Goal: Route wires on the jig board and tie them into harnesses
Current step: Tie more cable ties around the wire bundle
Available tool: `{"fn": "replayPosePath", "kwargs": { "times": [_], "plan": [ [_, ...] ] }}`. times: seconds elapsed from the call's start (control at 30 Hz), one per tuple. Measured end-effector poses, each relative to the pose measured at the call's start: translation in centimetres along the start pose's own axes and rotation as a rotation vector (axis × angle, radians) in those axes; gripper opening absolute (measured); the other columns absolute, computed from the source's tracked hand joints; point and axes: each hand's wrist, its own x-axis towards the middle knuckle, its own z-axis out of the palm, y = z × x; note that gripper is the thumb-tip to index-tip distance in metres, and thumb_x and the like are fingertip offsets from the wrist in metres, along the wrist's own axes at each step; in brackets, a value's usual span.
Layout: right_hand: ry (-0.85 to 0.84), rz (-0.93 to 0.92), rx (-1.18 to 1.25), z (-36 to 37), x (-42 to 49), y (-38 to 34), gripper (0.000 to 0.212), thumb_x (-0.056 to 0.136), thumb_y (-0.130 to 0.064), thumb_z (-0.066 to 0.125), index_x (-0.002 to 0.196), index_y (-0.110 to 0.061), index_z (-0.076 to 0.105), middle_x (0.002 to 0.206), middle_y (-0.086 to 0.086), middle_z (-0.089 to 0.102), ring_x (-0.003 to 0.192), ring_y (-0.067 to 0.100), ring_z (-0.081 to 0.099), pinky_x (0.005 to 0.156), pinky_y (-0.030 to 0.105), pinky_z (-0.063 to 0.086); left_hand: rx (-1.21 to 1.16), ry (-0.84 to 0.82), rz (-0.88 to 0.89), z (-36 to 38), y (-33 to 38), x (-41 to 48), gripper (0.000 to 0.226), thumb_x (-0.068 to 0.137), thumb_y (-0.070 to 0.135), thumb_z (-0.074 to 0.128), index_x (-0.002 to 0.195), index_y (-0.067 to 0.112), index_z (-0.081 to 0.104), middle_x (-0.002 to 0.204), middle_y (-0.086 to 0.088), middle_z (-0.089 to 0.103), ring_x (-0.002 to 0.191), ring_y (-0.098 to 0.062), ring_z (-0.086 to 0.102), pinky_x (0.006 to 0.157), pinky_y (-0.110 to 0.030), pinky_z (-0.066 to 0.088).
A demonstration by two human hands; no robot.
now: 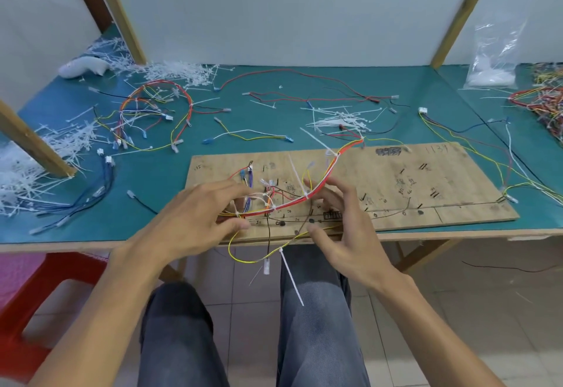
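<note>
Harness trunk [323, 182], red/orange, lay on the jig board [426, 179]. It ran from the far edge down to the near left corner, where the thin branches fan out. The board sat at the front edge of the desk [158, 173].

Several ties were already on the trunk with tails uncut, e.g. the cable tie [306, 196] mid-run. A yellow wire [243, 260] drooped off the front of the board over my knees, with another tie [291, 277] dangling from it.

My read was that I was dressing the bundle at the branch point before the next tie.
- Lay the wires flat and parallel along the drawn line first.
- Get the drooping yellow back onto the board, else its length comes out wrong.
- Cinch snug, not crushing.
- Trim tails last.

Left hand [198, 219]: fingers nearly straight, tips at the left end of the trunk where the branches split. Too blurred to say whether the thumb pinched anything.

Right hand [344, 228]: spread wide, gripping nothing, fingers just behind the trunk by the mid-run tie. Couldn't tell if they touched it.

Spare ties [341, 121] were piled behind the board, in reach.
</note>
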Motion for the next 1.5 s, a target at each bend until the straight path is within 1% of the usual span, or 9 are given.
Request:
{"fn": "replayPosePath", "kwargs": {
  "times": [0.17, 0.3, 0.37, 0.47, 0.67, 0.9, 1.2, 1.33, 1.5],
  "plan": [
    [0.103, 0.064, 0.091, 0.9, 1.1, -0.4, 0.087, 0.089, 0.001, 0.073, 0.155, -0.03, 0.026, 0.14, -0.018, 0.066, 0.128, 0.016, 0.065, 0.112, 0.046, 0.049, -0.196, -0.05, 0.048, -1.2, -1.0, 1.2, 0.049, 0.093, 0.011, 0.077, 0.129, 0.04, 0.062, 0.107, 0.027, 0.065, 0.099, 0.013, 0.056, 0.086, -0.005, 0.038],
    [0.234, 0.125, 0.162, 1.0, 1.7, -0.3, 0.091, 0.092, 0.002, 0.073, 0.158, -0.043, 0.03, 0.127, -0.014, 0.073, 0.106, 0.019, 0.075, 0.1, 0.032, 0.057, -0.242, 0.06, 0.004, -2.8, -1.9, 2.0, 0.055, 0.084, -0.016, 0.061, 0.104, 0.034, 0.07, 0.091, 0.011, 0.07, 0.087, -0.003, 0.068, 0.08, -0.023, 0.052],
    [0.214, 0.141, 0.051, 0.8, 2.3, -0.1, 0.078, 0.092, -0.003, 0.075, 0.152, -0.044, 0.047, 0.117, -0.018, 0.073, 0.097, 0.012, 0.076, 0.093, 0.027, 0.059, -0.326, 0.199, -0.025, -3.2, -2.4, 1.9, 0.06, 0.079, -0.018, 0.051, 0.099, 0.033, 0.073, 0.092, 0.006, 0.07, 0.085, -0.005, 0.072, 0.078, -0.027, 0.056],
    [0.205, 0.178, -0.083, 0.6, 3.8, 0.1, 0.041, 0.092, -0.007, 0.075, 0.124, -0.032, 0.073, 0.097, -0.013, 0.073, 0.08, 0.014, 0.071, 0.083, 0.044, 0.061, -0.282, 0.398, 0.01, -3.0, -3.3, 1.4, 0.055, 0.079, -0.023, 0.05, 0.1, 0.022, 0.075, 0.091, 0.007, 0.071, 0.084, -0.01, 0.071, 0.078, -0.022, 0.055],
    [0.175, -0.163, -0.455, 1.9, 5.0, -0.7, 0.014, 0.091, -0.012, 0.078, 0.101, -0.021, 0.074, 0.094, -0.005, 0.051, 0.096, 0.02, 0.051, 0.08, 0.036, 0.048, -0.226, 0.462, 0.02, -2.8, -4.4, -0.1, 0.068, 0.078, -0.029, 0.048, 0.108, 0.03, 0.067, 0.089, 0.011, 0.066, 0.08, -0.005, 0.069, 0.076, -0.01, 0.049],
    [0.161, -0.297, -0.466, 4.0, 3.4, 0.5, 0.011, 0.097, -0.019, 0.076, 0.108, -0.016, 0.079, 0.117, 0.0, 0.065, 0.112, 0.028, 0.053, 0.09, 0.038, 0.049, -0.033, 0.379, 0.022, -3.9, -5.5, -1.7, 0.025, 0.098, 0.019, 0.057, 0.114, 0.036, 0.067, 0.102, 0.022, 0.071, 0.091, -0.012, 0.07, 0.074, -0.047, 0.057],
    [0.416, -0.347, -0.415, 0.0, 7.0, -1.7, 0.013, 0.104, -0.014, 0.068, 0.116, -0.009, 0.07, 0.151, 0.008, 0.052, 0.113, 0.02, 0.061, 0.096, 0.044, 0.053, -0.615, 0.674, 0.014, -4.9, -1.9, -1.2, 0.019, 0.101, 0.022, 0.063, 0.101, 0.038, 0.071, 0.083, 0.01, 0.069, 0.076, -0.006, 0.066, 0.067, -0.012, 0.046],
    [0.428, -0.39, -0.468, -4.1, 9.2, -4.7, 0.014, 0.106, -0.015, 0.065, 0.111, -0.006, 0.074, 0.132, 0.008, 0.063, 0.09, 0.028, 0.064, 0.079, 0.056, 0.055, -0.872, 0.68, -0.048, -5.8, -1.5, -0.9, 0.011, 0.098, 0.033, 0.064, 0.103, 0.033, 0.074, 0.078, -0.003, 0.059, 0.073, -0.015, 0.053, 0.059, -0.017, 0.041],
    [0.429, -0.483, -0.429, -7.3, 11.6, -11.3, 0.018, 0.11, -0.019, 0.058, 0.105, -0.007, 0.07, 0.082, 0.0, 0.069, 0.062, 0.022, 0.058, 0.061, 0.039, 0.049, -0.807, 0.541, -0.085, -5.9, -0.2, -0.4, 0.022, 0.091, 0.045, 0.066, 0.103, 0.027, 0.071, 0.078, 0.006, 0.058, 0.068, -0.016, 0.049, 0.059, -0.023, 0.04]
  ]
}}
